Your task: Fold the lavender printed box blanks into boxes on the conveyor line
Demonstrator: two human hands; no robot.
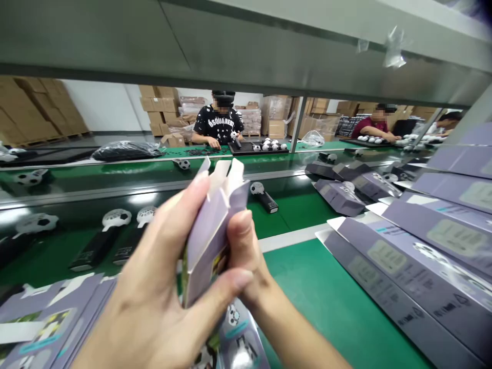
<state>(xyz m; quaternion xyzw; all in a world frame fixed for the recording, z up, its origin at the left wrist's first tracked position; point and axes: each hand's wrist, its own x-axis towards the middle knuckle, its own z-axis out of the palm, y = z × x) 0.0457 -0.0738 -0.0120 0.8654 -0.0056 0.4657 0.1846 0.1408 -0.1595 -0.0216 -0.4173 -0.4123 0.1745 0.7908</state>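
A small purple cardboard box (207, 230) is held up in front of me, its white-lined end flaps spread apart at the top. My left hand (154, 287) wraps round its near side, thumb along the lower edge and fingers behind. On the right side, my right hand (246, 246) grips the box close to the flaps, thumb bent against it. Whether anything lies inside the box cannot be seen. Below my hands is another printed purple carton (242, 333), partly covered by them.
Flattened purple cartons (77, 312) lie at left; a stack of purple boxes (415, 256) rises at right. Football-topped black devices (109, 230) and filled-looking boxes (338, 195) rest on the green conveyor (288, 205). A metal shelf (246, 56) hangs overhead. Co-workers (219, 123) sit opposite.
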